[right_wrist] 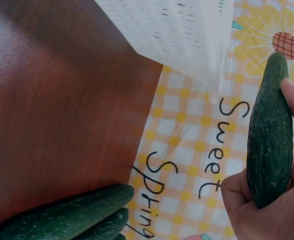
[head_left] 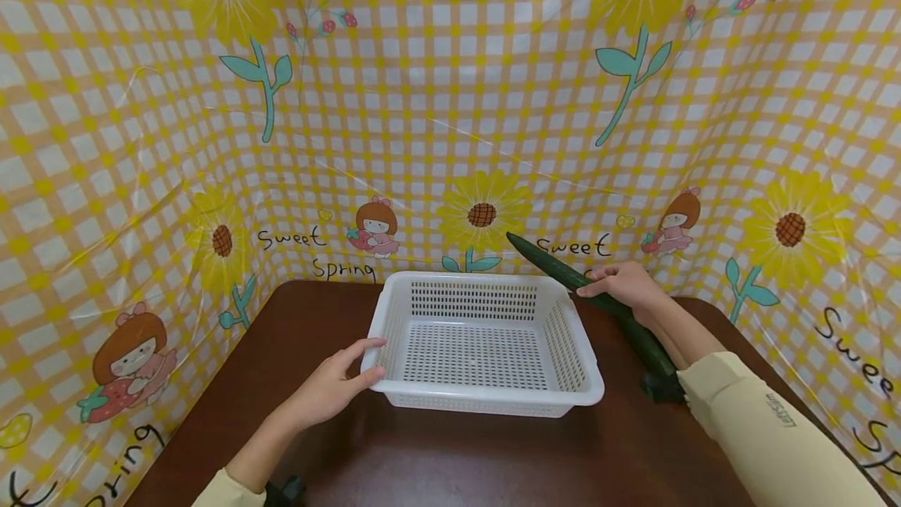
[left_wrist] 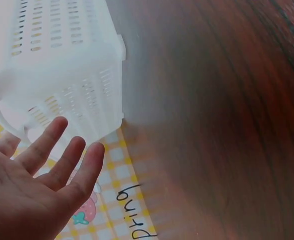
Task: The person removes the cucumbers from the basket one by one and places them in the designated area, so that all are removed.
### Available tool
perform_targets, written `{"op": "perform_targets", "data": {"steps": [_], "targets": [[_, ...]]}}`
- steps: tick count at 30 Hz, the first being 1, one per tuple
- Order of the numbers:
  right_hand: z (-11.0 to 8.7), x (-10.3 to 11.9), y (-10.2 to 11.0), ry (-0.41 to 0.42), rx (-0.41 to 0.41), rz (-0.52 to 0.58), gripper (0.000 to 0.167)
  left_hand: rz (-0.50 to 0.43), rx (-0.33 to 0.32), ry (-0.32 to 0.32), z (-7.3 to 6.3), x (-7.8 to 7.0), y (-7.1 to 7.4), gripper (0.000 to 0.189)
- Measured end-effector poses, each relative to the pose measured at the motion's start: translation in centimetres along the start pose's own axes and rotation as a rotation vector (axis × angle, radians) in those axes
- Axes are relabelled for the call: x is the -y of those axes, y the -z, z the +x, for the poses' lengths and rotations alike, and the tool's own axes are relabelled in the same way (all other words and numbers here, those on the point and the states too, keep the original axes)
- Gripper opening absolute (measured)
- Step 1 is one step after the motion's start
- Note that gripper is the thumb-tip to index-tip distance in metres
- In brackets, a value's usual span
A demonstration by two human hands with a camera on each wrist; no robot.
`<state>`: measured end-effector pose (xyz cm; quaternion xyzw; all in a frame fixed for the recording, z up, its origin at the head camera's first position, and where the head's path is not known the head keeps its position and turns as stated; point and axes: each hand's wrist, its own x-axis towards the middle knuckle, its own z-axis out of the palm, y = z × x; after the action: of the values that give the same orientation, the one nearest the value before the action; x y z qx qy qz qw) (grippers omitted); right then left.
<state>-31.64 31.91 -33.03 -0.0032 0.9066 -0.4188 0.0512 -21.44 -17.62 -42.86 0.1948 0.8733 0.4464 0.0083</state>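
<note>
A white plastic basket [head_left: 486, 397] with slotted walls stands on the brown table. My left hand [head_left: 331, 390] is at its left rim, thumb and index finger touching the edge. In the left wrist view, the other fingers [left_wrist: 86, 170] of that hand stretch out loosely beside the basket wall [left_wrist: 86, 100]. My right hand [head_left: 622, 285] grips a dark green cucumber [head_left: 545, 260] above the basket's back right corner, its tip pointing left and up. More cucumbers [right_wrist: 66, 215] lie on the table, partly under my right forearm in the head view.
The dark wooden table [head_left: 450, 460] meets a checked cloth [head_left: 450, 139] with sunflowers at the back and both sides. A black strap [head_left: 662, 388] sits at my right wrist, and another dark piece [head_left: 285, 491] is at the left wrist.
</note>
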Motion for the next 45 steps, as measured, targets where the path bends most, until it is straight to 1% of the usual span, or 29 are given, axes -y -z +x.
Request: {"op": "perform_targets", "data": {"steps": [5, 9, 13, 18, 20, 22, 27, 29, 31, 32, 35, 36, 39, 42, 45], "targets": [[-0.6, -1.1, 0.1, -0.029, -0.031, 0.014, 0.061, -0.008, 0.009, 0.009, -0.1, 0.1, 0.0, 0.054], [-1.1, -1.9, 0.2, -0.065, -0.055, 0.035, 0.071, -0.016, 0.004, 0.007, -0.1, 0.1, -0.1, 0.052], [-1.6, -2.8, 0.3, -0.097, -0.06, 0.052, 0.076, -0.016, 0.004, 0.009, -0.1, 0.1, -0.1, 0.052], [-2.0, -3.6, 0.4, -0.122, -0.084, 0.077, 0.075, -0.013, 0.001, 0.009, 0.0, 0.0, 0.1, 0.053], [-2.1, -3.9, 0.2, -0.133, -0.107, 0.096, 0.073, -0.014, -0.001, 0.013, 0.0, 0.0, 0.2, 0.054], [-2.1, -4.4, 0.0, -0.15, -0.133, 0.124, 0.069, -0.019, -0.001, 0.014, 0.0, -0.1, 0.2, 0.054], [-2.2, -5.5, -0.5, -0.22, -0.19, 0.188, 0.066, -0.029, 0.006, 0.013, 0.0, 0.1, 0.1, 0.054], [-2.4, -5.9, -0.7, -0.255, -0.211, 0.196, 0.069, -0.034, 0.013, 0.012, 0.0, 0.2, 0.0, 0.054], [-2.5, -6.3, -0.8, -0.276, -0.23, 0.206, 0.065, -0.039, 0.018, 0.01, 0.2, 0.2, -0.1, 0.054], [-2.5, -6.5, -0.9, -0.281, -0.24, 0.203, 0.058, -0.039, 0.02, 0.009, 0.3, 0.2, -0.1, 0.054], [-2.6, -7.1, -1.1, -0.284, -0.276, 0.202, 0.031, -0.046, 0.008, 0.005, 0.5, 0.2, 0.0, 0.055], [-2.6, -7.3, -1.3, -0.283, -0.289, 0.197, 0.027, -0.048, 0.005, 0.005, 0.5, 0.2, -0.1, 0.054], [-2.7, -8.0, -2.0, -0.291, -0.312, 0.164, 0.034, -0.045, 0.002, 0.009, 0.3, 0.5, -0.2, 0.053], [-2.9, -8.8, -2.6, -0.295, -0.324, 0.116, 0.033, -0.051, 0.009, 0.01, 0.0, 0.8, -0.3, 0.05], [-2.7, -9.2, -3.1, -0.292, -0.349, 0.094, 0.032, -0.05, 0.009, 0.001, 0.1, 0.8, -0.3, 0.049]]}}
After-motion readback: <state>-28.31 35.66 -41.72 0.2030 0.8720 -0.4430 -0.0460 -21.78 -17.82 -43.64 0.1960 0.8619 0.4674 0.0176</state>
